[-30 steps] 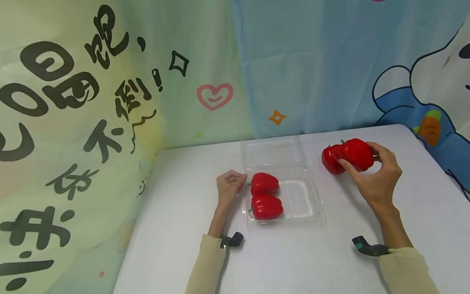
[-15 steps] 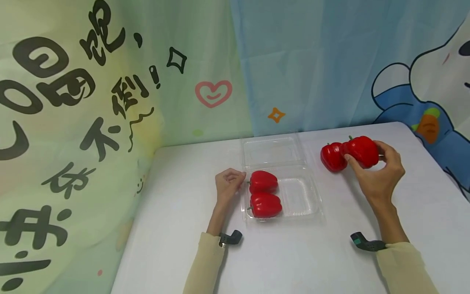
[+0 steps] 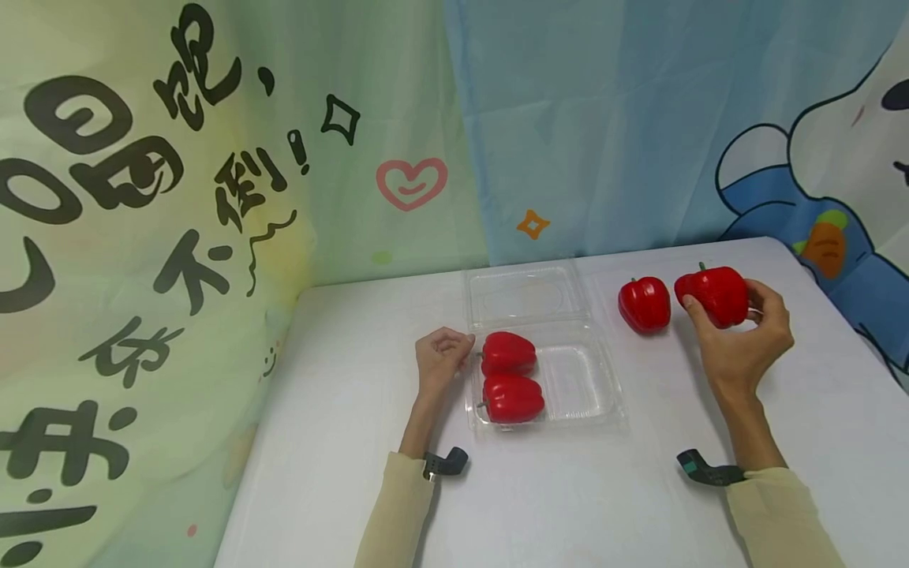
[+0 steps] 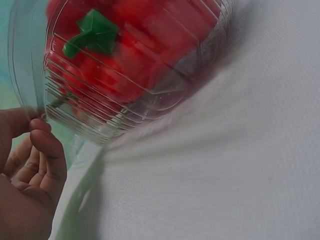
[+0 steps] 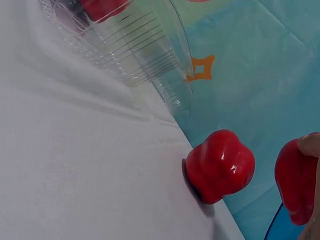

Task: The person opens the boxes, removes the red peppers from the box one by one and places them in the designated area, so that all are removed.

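With thumb and fingers, my right hand (image 3: 747, 347) grips a red bell pepper (image 3: 719, 297) at the table's back right; in the right wrist view this pepper (image 5: 296, 182) shows at the right edge. A second red bell pepper (image 3: 645, 305) stands just left of it, a narrow gap between them. My left hand (image 3: 442, 359) pinches the left rim of an opened clear plastic clamshell box (image 3: 578, 375). Two red bell peppers lie on their sides in the box's left half, one behind (image 3: 508, 353), one in front (image 3: 513, 398). A green stem (image 4: 92, 37) shows through the box wall.
The box's clear lid (image 3: 525, 296) lies folded back toward the curtain (image 3: 568, 118) behind the table. White cloth covers the table (image 3: 554, 497). Each wrist wears a dark camera mount, left (image 3: 446, 462) and right (image 3: 708, 471).
My right hand has moved to the right with its pepper, opening a gap to the standing pepper beside it. The left hand stays at the box rim.
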A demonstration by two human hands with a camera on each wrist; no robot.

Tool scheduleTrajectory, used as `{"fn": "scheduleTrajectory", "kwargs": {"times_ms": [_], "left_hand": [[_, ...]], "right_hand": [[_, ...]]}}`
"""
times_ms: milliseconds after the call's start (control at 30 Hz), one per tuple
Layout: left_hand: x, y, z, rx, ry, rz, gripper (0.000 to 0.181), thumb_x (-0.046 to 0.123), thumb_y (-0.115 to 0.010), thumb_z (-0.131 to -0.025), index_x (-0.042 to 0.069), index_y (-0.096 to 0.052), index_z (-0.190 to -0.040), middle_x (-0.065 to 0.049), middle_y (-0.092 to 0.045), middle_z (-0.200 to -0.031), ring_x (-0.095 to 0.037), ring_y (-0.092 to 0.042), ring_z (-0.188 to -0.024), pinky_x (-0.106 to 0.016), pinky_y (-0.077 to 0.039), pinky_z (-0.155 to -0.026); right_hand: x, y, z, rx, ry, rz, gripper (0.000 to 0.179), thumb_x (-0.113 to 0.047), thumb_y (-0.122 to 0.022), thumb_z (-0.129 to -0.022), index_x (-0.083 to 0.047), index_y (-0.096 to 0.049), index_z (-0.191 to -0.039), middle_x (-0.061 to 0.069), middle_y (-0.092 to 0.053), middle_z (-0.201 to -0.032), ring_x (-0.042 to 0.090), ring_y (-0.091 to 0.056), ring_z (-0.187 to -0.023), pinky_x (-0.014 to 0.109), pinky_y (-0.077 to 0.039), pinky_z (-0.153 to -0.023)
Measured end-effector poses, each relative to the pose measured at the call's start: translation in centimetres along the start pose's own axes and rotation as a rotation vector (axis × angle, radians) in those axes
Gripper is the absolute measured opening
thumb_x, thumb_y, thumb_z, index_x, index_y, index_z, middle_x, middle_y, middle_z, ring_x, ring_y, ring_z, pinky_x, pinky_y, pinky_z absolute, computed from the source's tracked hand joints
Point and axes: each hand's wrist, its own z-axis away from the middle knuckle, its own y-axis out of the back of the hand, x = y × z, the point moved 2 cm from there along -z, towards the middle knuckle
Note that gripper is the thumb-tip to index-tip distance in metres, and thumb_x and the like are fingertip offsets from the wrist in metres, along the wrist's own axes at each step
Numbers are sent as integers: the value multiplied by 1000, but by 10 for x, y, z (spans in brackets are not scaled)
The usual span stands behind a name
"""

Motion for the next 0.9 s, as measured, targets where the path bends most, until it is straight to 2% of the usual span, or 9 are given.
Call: {"fn": "scheduleTrajectory", "kwargs": {"times_ms": [267, 400, 667, 900], "left_hand": [[-1, 0, 0, 7, 1, -11, 16, 10, -78, -99, -4, -75, -91, -33, -71, -78, -8, -59, -54, -19, -46, -53], [0, 0, 1, 8, -1, -15, 17, 12, -78, -99, -4, -75, -92, -34, -71, -78, -9, -60, -55, -19, -46, -54], [0, 0, 2, 9, -5, -17, 18, 11, -79, -98, -4, -74, -90, -33, -70, -76, -9, -59, -54, -19, -45, -53], [0, 0, 1, 1, -14, -19, 16, 9, -77, -99, -5, -74, -91, -30, -71, -76, -6, -59, -54, -19, -46, -53]], "right_hand": [[8, -4, 1, 14, -83, 71, 69, -38, -88, -92, -27, -58, -153, -3, -63, -156, -2, -48, -135, 23, -42, -112], [12, -7, 0, -5, -148, 122, 71, -40, -86, -94, -27, -54, -156, -5, -59, -158, 2, -47, -142, 27, -45, -117], [30, -14, -2, -109, -248, 162, 77, -43, -82, -97, -25, -46, -162, -3, -49, -168, 12, -38, -157, 50, -45, -126], [41, -22, -6, -165, -275, 189, 81, -42, -78, -99, -16, -39, -165, 1, -42, -172, 16, -31, -162, 56, -44, -126]]}}
